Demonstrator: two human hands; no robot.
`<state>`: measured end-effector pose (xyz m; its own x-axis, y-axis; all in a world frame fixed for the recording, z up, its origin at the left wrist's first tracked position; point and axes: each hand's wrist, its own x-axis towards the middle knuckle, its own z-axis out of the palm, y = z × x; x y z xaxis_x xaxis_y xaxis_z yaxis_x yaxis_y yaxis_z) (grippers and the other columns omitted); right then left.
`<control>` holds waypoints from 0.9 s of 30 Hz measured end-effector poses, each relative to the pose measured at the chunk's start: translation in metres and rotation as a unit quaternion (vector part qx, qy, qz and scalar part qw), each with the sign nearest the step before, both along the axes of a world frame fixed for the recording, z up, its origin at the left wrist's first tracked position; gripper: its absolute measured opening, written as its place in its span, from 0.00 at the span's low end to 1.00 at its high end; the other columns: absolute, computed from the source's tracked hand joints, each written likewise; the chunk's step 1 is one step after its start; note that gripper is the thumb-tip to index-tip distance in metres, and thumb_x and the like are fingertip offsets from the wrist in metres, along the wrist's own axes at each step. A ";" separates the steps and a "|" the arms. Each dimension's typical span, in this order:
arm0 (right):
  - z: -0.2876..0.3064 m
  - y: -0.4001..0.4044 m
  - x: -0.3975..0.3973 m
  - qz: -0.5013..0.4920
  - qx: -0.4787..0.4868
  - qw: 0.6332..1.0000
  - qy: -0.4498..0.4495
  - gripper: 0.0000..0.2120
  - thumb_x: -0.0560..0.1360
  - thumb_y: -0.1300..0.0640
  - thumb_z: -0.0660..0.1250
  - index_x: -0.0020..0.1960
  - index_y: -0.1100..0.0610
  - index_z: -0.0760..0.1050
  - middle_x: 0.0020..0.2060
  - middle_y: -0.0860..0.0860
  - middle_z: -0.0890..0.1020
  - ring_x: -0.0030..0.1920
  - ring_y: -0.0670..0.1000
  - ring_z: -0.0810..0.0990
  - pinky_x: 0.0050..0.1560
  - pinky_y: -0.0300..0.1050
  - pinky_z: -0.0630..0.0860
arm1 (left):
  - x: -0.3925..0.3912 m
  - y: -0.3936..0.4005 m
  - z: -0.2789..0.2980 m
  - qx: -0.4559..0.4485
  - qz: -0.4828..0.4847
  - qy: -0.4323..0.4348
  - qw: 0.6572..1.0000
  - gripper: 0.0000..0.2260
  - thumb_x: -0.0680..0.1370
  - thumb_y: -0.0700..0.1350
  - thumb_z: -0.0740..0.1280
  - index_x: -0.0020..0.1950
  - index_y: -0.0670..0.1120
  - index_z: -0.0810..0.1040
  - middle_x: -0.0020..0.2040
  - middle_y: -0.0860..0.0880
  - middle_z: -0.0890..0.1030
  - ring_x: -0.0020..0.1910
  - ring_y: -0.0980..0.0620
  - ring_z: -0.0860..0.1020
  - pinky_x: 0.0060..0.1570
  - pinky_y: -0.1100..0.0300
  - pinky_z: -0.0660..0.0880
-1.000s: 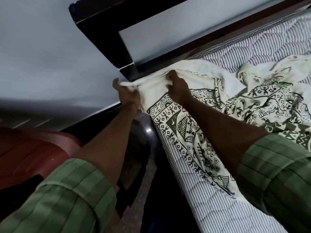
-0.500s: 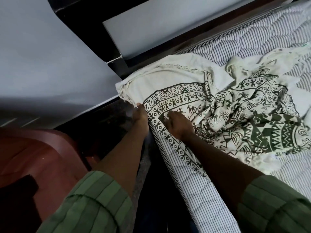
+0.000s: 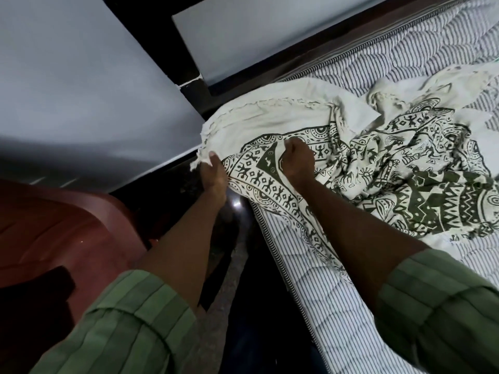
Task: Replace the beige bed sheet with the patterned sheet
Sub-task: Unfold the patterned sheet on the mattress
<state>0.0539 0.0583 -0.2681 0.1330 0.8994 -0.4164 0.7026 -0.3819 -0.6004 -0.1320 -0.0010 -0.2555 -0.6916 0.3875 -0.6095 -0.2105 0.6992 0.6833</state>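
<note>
Head view: my left hand (image 3: 213,175) has its grip pinched on the fringed corner of the cream, dark-green-patterned cotton sheet (image 3: 378,168); my right hand (image 3: 297,160) is fisted into its border, sheet rumpled across the grey-striped quilted mattress (image 3: 332,292).
</note>
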 end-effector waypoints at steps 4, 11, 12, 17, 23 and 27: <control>-0.001 0.003 0.002 -0.035 0.007 0.999 -0.019 0.11 0.83 0.54 0.59 0.53 0.56 0.79 0.50 0.56 0.84 0.53 0.60 0.81 0.50 0.49 0.74 | -0.006 -0.020 -0.014 0.012 -0.059 -0.136 0.989 0.42 0.67 0.70 0.74 0.72 0.44 0.74 0.63 0.48 0.82 0.59 0.51 0.82 0.59 0.54 0.80; 0.035 -0.063 0.015 0.296 0.176 0.933 -0.104 0.15 0.81 0.43 0.62 0.46 0.55 0.76 0.39 0.53 0.80 0.41 0.57 0.79 0.45 0.50 0.72 | 0.008 -0.078 -0.024 -0.073 -0.217 -0.143 0.963 0.18 0.79 0.45 0.73 0.65 0.38 0.80 0.61 0.41 0.83 0.61 0.44 0.81 0.64 0.49 0.77; 0.032 -0.079 0.019 0.377 0.144 0.907 -0.121 0.19 0.81 0.39 0.60 0.46 0.54 0.77 0.39 0.54 0.82 0.42 0.57 0.81 0.47 0.50 0.73 | 0.008 -0.078 -0.022 -0.074 -0.214 -0.080 0.971 0.17 0.80 0.46 0.70 0.65 0.38 0.80 0.60 0.39 0.83 0.61 0.41 0.81 0.62 0.47 0.78; 0.020 -0.120 0.032 0.398 -0.004 0.886 -0.239 0.27 0.77 0.36 0.60 0.64 0.56 0.73 0.60 0.58 0.79 0.60 0.61 0.77 0.61 0.59 0.72 | -0.023 -0.055 0.003 -0.151 -0.139 0.170 0.964 0.17 0.85 0.45 0.59 0.71 0.40 0.74 0.67 0.36 0.77 0.67 0.35 0.75 0.64 0.50 0.70; 0.027 -0.104 0.031 0.266 -0.098 0.958 -0.034 0.12 0.81 0.47 0.63 0.48 0.53 0.80 0.44 0.53 0.85 0.48 0.58 0.84 0.46 0.47 0.78 | -0.007 -0.042 0.003 -0.250 -0.124 0.247 0.928 0.30 0.79 0.46 0.69 0.78 0.43 0.61 0.74 0.39 0.68 0.69 0.40 0.72 0.66 0.47 0.69; 0.043 -0.081 0.075 0.116 0.036 0.985 -0.120 0.11 0.82 0.49 0.61 0.52 0.53 0.79 0.47 0.53 0.83 0.47 0.56 0.81 0.43 0.47 0.76 | 0.043 -0.037 0.006 -0.134 -0.365 0.390 0.835 0.32 0.77 0.44 0.69 0.78 0.47 0.61 0.78 0.43 0.63 0.74 0.43 0.65 0.70 0.45 0.63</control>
<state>0.1285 -0.0224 -0.2249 0.0084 0.9431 -0.3323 0.8911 -0.1579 -0.4254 -0.0887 -0.0382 -0.2498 -0.5575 0.8012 -0.2172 0.7743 0.5962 0.2119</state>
